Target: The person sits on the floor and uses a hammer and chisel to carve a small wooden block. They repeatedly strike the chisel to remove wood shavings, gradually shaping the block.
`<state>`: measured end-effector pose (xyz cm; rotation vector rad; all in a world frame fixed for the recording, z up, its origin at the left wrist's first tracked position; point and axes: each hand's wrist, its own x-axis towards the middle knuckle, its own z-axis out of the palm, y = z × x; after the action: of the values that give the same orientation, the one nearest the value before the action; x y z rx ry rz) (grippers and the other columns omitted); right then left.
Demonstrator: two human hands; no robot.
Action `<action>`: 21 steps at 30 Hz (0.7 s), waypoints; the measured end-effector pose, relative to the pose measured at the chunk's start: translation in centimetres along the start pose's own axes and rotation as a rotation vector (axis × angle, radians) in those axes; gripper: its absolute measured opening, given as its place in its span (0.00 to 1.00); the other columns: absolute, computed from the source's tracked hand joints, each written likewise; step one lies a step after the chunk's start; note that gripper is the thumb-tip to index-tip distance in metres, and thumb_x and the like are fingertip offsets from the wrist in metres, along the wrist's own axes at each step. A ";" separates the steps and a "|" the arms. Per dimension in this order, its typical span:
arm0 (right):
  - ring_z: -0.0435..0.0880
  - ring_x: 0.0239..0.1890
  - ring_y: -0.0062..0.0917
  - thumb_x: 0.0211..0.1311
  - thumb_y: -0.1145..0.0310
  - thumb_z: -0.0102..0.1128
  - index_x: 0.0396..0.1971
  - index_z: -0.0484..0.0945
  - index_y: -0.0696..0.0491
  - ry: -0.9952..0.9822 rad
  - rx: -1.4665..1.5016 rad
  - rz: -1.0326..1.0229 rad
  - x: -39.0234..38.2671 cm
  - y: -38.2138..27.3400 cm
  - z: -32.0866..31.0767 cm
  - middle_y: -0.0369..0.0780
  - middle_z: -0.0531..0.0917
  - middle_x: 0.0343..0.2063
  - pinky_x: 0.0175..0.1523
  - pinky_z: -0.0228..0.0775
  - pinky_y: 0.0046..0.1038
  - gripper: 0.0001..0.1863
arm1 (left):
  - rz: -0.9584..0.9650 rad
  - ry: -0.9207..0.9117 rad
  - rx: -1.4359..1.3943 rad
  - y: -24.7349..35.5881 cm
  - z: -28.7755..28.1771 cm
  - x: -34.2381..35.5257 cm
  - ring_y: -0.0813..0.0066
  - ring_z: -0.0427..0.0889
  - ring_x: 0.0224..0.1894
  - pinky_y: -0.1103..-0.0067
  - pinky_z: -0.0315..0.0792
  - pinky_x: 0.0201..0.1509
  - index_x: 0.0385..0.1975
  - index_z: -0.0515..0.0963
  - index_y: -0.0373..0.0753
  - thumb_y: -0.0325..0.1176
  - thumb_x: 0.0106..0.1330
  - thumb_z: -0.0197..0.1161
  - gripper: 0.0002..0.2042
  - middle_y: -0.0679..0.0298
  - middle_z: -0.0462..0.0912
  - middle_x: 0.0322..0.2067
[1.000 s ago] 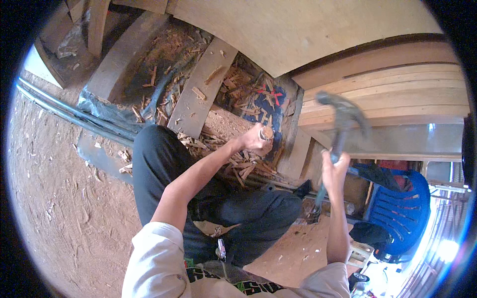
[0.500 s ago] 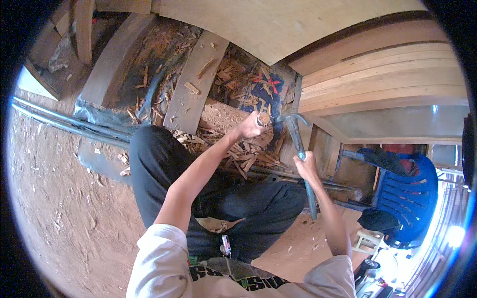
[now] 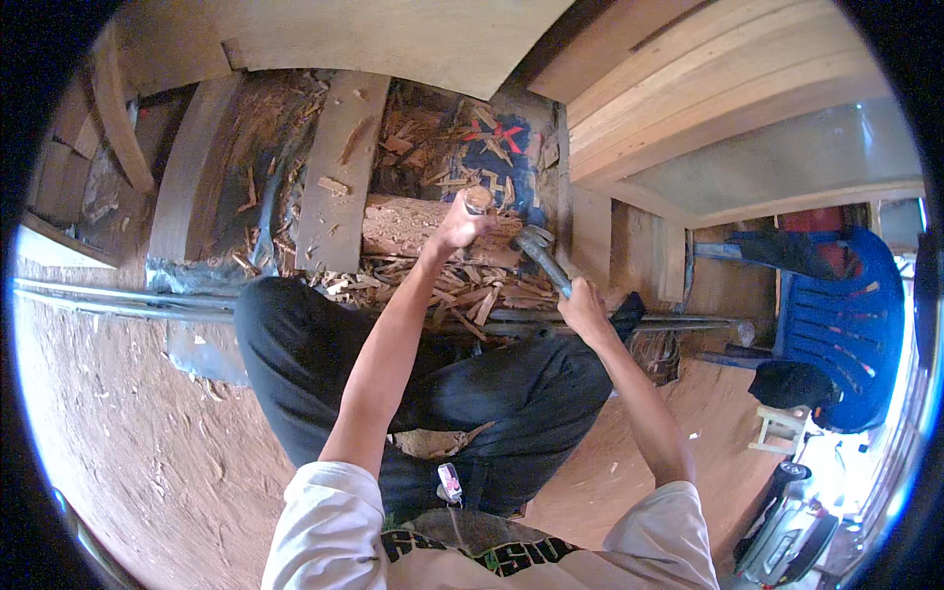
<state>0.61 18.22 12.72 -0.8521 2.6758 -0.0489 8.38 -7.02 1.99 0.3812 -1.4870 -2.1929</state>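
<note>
My left hand (image 3: 460, 226) is wrapped round a chisel (image 3: 479, 200). Its round, wooden-topped handle sticks up out of the fist, and the blade is hidden beneath. Under that hand lies a pale, roughly chipped timber (image 3: 398, 228). My right hand (image 3: 584, 307) grips the handle of a claw hammer (image 3: 555, 270). The hammer's metal head is just right of the timber's end, apart from the chisel and slightly lower in the picture.
Wood chips (image 3: 482, 295) are piled in front of the timber. A flat board (image 3: 339, 187) stands to its left. Stacked planks (image 3: 688, 93) rise at the far right, with a wood panel (image 3: 393, 39) above. A blue plastic chair (image 3: 836, 320) is on the right; metal pipes (image 3: 128, 298) run along the left.
The hammer has tilted over, its head swinging left and down closer to the timber's end. The left hand keeps hold of the chisel. The whole view has turned a little.
</note>
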 end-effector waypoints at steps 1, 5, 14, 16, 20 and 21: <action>0.80 0.37 0.52 0.49 0.70 0.61 0.29 0.76 0.66 -0.010 0.003 0.014 -0.1 -0.1 0.0 0.59 0.79 0.29 0.41 0.71 0.45 0.12 | 0.000 0.009 -0.001 0.2 0.0 0.0 0.82 0.72 0.19 0.81 0.65 0.21 0.22 0.71 0.37 0.20 0.46 0.63 0.08 0.70 0.74 0.18; 0.79 0.35 0.53 0.51 0.72 0.59 0.30 0.75 0.64 -0.006 -0.003 -0.050 -0.3 0.0 -0.3 0.58 0.79 0.30 0.39 0.71 0.47 0.10 | -0.087 -0.008 -0.116 0.9 0.2 0.0 0.78 0.75 0.20 0.81 0.67 0.22 0.22 0.71 0.37 0.19 0.46 0.61 0.07 0.66 0.77 0.18; 0.80 0.37 0.52 0.50 0.73 0.56 0.30 0.76 0.64 0.016 -0.011 -0.030 0.7 -1.0 -1.9 0.57 0.80 0.31 0.42 0.72 0.46 0.09 | -0.077 -0.041 -0.227 1.1 0.3 1.7 0.79 0.64 0.15 0.81 0.56 0.19 0.19 0.66 0.38 0.20 0.45 0.56 0.06 0.67 0.67 0.14; 0.80 0.38 0.52 0.51 0.72 0.56 0.30 0.77 0.63 0.023 -0.006 -0.031 0.8 -1.3 -2.1 0.57 0.80 0.31 0.43 0.72 0.47 0.10 | -0.072 -0.047 -0.266 1.3 0.1 2.9 0.80 0.62 0.14 0.81 0.54 0.18 0.19 0.65 0.39 0.20 0.46 0.55 0.07 0.68 0.64 0.13; 0.80 0.38 0.53 0.50 0.72 0.57 0.30 0.77 0.63 0.035 0.073 0.021 0.5 -1.0 -1.7 0.58 0.80 0.32 0.44 0.72 0.47 0.10 | -0.221 -0.030 -0.385 1.7 0.0 4.5 0.81 0.58 0.12 0.81 0.52 0.17 0.19 0.63 0.40 0.19 0.46 0.54 0.08 0.70 0.60 0.12; 0.80 0.38 0.53 0.50 0.72 0.57 0.30 0.77 0.63 0.026 0.098 0.045 0.5 -0.8 -1.5 0.58 0.80 0.32 0.44 0.72 0.47 0.10 | -0.139 -0.075 -0.393 1.6 0.1 4.4 0.81 0.58 0.12 0.80 0.52 0.17 0.19 0.63 0.40 0.19 0.46 0.54 0.08 0.70 0.60 0.11</action>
<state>0.20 17.18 14.05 -0.7660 2.6905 -0.1802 4.92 -9.67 3.69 0.2777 -1.0531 -2.5634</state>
